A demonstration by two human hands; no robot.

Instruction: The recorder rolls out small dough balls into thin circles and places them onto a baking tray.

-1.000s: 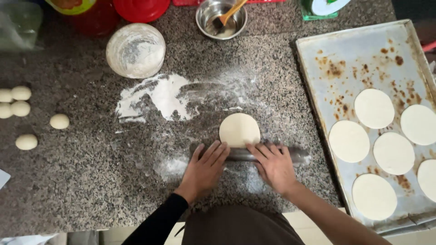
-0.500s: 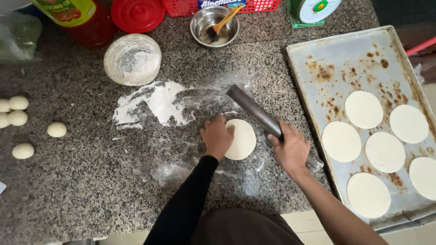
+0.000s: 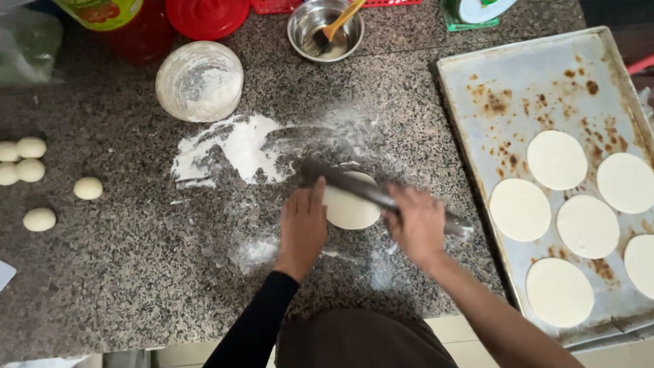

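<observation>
Dough disc (image 3: 351,204) lies flat on the floured counter (image 3: 136,272), just beside your left hand (image 3: 303,228), whose open fingers press its edge. Your right hand (image 3: 417,225) grips the dark rolling pin (image 3: 381,196), which slants across the disc's top.

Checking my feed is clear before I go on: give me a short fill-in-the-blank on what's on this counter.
1. The rolling pin lies across a flat dough ___.
2. The baking tray holds ___ rolled rounds.
3. The right hand rests on the ___.
4. The left hand touches the disc's ___ edge.

Missing: disc; six; rolling pin; left
</observation>
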